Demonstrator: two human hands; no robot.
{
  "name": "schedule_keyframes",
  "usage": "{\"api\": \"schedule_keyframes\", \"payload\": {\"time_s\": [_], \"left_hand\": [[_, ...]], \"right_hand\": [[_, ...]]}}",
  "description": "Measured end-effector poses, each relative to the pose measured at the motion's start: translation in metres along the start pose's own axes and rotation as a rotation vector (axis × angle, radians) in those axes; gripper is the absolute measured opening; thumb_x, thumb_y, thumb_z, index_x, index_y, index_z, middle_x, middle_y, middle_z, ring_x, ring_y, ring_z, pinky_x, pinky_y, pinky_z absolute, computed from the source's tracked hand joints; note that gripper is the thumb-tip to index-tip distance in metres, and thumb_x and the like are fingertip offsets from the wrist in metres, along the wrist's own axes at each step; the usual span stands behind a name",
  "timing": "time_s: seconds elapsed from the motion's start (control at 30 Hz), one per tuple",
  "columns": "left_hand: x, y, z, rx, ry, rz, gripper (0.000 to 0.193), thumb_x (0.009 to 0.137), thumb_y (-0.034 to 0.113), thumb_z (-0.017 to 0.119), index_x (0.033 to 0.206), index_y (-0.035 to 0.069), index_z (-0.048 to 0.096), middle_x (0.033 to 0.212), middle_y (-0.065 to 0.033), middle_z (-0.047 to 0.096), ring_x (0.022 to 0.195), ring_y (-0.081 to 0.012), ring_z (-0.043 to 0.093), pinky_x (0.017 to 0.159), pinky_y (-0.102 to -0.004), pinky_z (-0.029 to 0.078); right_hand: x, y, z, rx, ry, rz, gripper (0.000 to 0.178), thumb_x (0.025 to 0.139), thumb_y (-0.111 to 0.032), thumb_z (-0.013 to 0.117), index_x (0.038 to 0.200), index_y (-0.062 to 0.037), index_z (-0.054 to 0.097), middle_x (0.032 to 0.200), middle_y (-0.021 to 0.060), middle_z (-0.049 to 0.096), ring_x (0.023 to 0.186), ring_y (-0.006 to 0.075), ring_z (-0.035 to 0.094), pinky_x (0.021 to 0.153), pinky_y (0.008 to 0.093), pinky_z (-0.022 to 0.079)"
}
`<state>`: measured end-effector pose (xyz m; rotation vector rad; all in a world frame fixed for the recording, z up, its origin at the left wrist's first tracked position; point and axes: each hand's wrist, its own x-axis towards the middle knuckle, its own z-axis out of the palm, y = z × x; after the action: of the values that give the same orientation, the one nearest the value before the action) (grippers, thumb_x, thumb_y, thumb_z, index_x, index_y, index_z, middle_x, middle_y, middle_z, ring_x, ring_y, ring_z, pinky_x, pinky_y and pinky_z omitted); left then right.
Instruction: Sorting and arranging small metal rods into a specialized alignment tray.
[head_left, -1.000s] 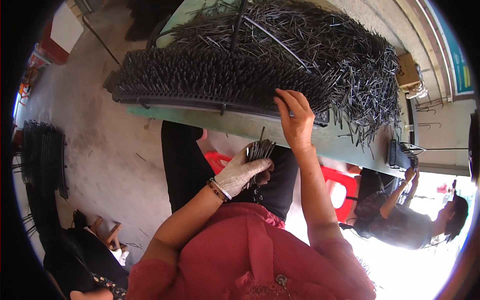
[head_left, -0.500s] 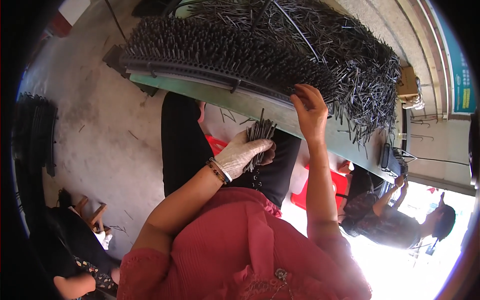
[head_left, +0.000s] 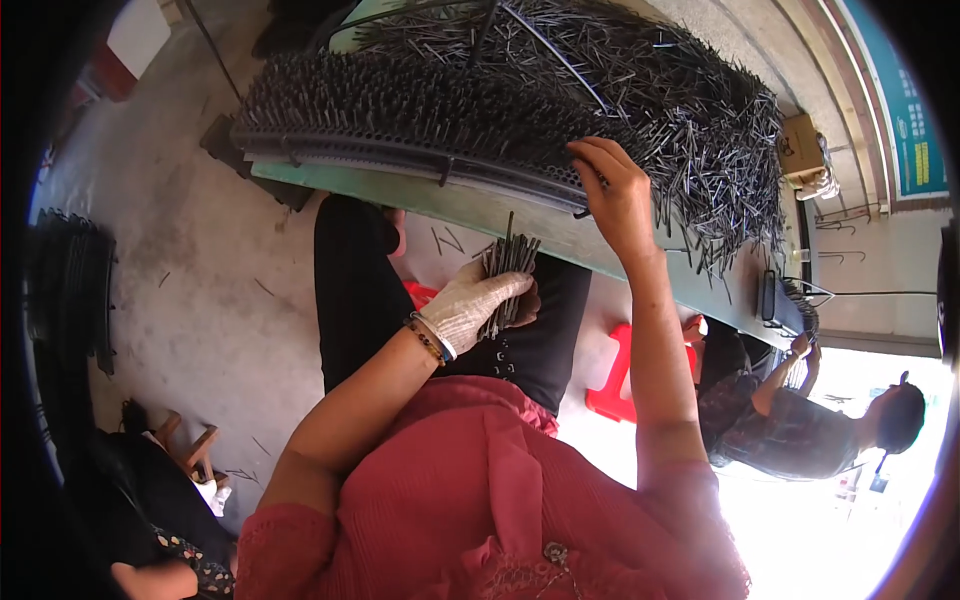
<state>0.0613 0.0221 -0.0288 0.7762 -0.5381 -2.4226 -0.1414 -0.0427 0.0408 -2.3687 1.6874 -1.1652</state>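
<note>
- Our left hand (head_left: 465, 312), in a pale glove, has its fingers wrapped around a bundle of dark sticks (head_left: 508, 262); the grasp is closed, with the thumb across the near side.
- We hold that bundle over our lap, just off the near edge of the bench (head_left: 500, 222), its sticks roughly upright and one poking above the others.
- Our right hand (head_left: 620, 195) is bare and raised at the right part of the rack (head_left: 375, 157), its fingers bent and the thumb close beneath them.
- We cannot tell whether those fingers pinch a stick or only touch the rack, since the fingertips meet dark sticks there.
- The rack is long and black, lies along the bench's near edge, and shows a row of round holes along its front.
- Upright sticks (head_left: 400, 100) stand packed in the rack over most of its length.
- Behind and to the right of it, we have a wide pile of loose sticks (head_left: 715, 150), lying every which way on the bench.
- Beyond the pile sits a cardboard box (head_left: 800, 147); we cannot see what is in it.
- Farther right, a co-worker (head_left: 790, 430) has both hands at a smaller rack (head_left: 778, 305) that also bears sticks.
</note>
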Motion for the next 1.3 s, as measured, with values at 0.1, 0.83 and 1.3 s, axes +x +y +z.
{"api": "schedule_keyframes", "payload": {"time_s": [0.1,0.83,1.3], "left_hand": [[-0.005,0.003,0.007,-0.01,0.047,-0.053,0.017,0.092,0.009,0.061,0.108,0.005,0.055,0.087,-0.0073,0.064,0.074,-0.0182,0.067,0.067,-0.0335,0.059],[-0.011,-0.001,0.014,0.18,0.022,-0.047,0.022,0.093,0.013,0.061,0.109,-0.003,0.061,0.096,-0.0114,0.068,0.086,-0.0217,0.068,0.079,-0.0342,0.058],[-0.004,0.004,0.01,0.144,0.044,0.05,0.021,0.092,0.013,0.062,0.109,0.0,0.06,0.095,-0.0082,0.067,0.083,-0.0172,0.067,0.077,-0.0311,0.057]], "right_hand": [[0.007,0.004,0.004,0.02,-0.049,-0.029,0.017,0.082,0.004,0.063,0.098,0.001,0.067,0.097,0.0147,0.065,0.085,0.0348,0.064,0.073,0.0371,0.053],[0.017,0.025,0.022,-0.047,-0.081,-0.018,0.021,0.079,-0.001,0.065,0.1,0.0017,0.064,0.097,0.0169,0.062,0.087,0.0385,0.061,0.075,0.0424,0.05],[-0.001,0.014,0.024,0.043,0.121,-0.086,0.017,0.084,-0.007,0.067,0.096,0.0042,0.067,0.1,0.0146,0.063,0.085,0.034,0.063,0.076,0.0381,0.052]]}}
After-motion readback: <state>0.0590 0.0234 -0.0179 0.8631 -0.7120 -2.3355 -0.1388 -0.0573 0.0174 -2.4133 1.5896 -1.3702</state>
